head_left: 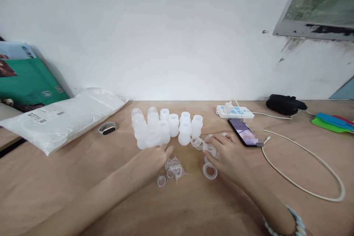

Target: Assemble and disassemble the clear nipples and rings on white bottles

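My left hand reaches to the front of a group of small white translucent bottles. Its thumb shows, but the other fingers are mostly hidden, so its grip is unclear. Some bottles at the left carry clear domed caps. My right hand is over a cluster of clear plastic rings, with thumb and fingers closed around one ring. Another ring lies just in front of it. Between my hands sits a small heap of clear pointed plastic pieces, a round one at its left.
A white plastic package and a fitness band lie to the left. On the right are a phone, a power strip, a looped white cable, a black case and coloured flat pieces. A wall stands behind.
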{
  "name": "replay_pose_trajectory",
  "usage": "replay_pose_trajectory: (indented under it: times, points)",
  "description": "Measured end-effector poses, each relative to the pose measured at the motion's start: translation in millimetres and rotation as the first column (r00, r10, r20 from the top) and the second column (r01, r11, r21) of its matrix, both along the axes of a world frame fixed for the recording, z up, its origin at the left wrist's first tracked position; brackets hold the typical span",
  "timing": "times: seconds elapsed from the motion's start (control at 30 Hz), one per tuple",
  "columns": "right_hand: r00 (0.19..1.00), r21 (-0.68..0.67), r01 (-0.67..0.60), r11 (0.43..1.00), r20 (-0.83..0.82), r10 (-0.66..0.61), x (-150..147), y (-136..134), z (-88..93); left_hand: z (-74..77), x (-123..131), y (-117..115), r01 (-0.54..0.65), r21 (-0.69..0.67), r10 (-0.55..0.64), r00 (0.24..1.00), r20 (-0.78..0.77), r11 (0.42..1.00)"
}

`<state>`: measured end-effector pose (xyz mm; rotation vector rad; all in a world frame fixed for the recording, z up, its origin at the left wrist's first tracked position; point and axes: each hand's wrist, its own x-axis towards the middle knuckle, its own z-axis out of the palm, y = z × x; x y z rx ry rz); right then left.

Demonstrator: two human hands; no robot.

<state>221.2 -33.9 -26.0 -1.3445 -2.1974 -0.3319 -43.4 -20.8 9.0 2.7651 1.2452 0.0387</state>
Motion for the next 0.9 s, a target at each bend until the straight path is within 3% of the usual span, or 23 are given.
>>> replay_pose_trajectory:
  times: [0.1, 0.3, 0.5, 0.67, 0.9]
  points:
    - [0.998, 0.025, -0.034, 0.999, -0.060, 0.036, -2.5, -1.7, 3.1, -5.2, 2.6, -0.3, -0.159, -0.113, 0.161, 0.987, 0.006, 0.981]
    - [0.987, 0.075, -0.077, 0.994, -0.137, 0.087, -4.6, -3.3, 4.7, -18.3, -3.0, 1.6, -0.201, -0.233, 0.236, 0.963, 0.132, 0.951]
    - [0.941, 0.097, -0.202, 0.975, -0.258, 0.221, -12.1, -9.0, 4.0, -10.4, -10.3, -12.0, -0.200, -0.154, 0.250, 0.841, 0.479, 0.968]
    - [0.851, 0.137, -0.400, 0.906, -0.311, 0.423, -29.5, -20.8, -1.0, -7.5, 3.5, -29.7, -0.128, -0.102, 0.162, 0.697, 0.698, 0.987]
    - [0.763, 0.149, -0.519, 0.841, -0.363, 0.535, -44.4, -32.2, 1.0, -15.3, 21.1, -46.0, 0.021, -0.242, 0.195, 0.525, 0.828, 0.970]
